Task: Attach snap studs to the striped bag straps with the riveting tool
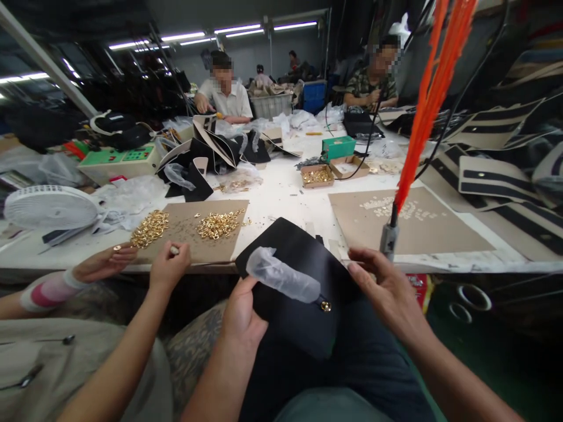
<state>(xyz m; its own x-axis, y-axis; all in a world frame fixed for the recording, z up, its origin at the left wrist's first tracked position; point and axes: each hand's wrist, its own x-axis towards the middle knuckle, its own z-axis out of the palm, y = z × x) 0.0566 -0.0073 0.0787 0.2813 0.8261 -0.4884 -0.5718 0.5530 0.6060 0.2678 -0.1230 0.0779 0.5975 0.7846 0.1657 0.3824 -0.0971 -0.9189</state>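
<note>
My left hand (241, 316) grips the near left edge of a black leather piece (303, 258) that lies over my lap and the table's front edge. A strap wrapped in clear plastic (281, 278) lies across the piece and ends in a gold snap (326, 306). My right hand (387, 290) holds the piece's right edge, its fingertips just below a grey tool handle (389, 237) that hangs on orange cords (433, 88).
A co-worker's two hands (169, 266) at my left hold small gold parts beside a cardboard sheet (185, 225) carrying heaps of gold hardware (217, 224). Another cardboard sheet (422, 225), small boxes (317, 176), a white fan (50, 206) and black pieces crowd the white table (281, 202). Other people sit across it.
</note>
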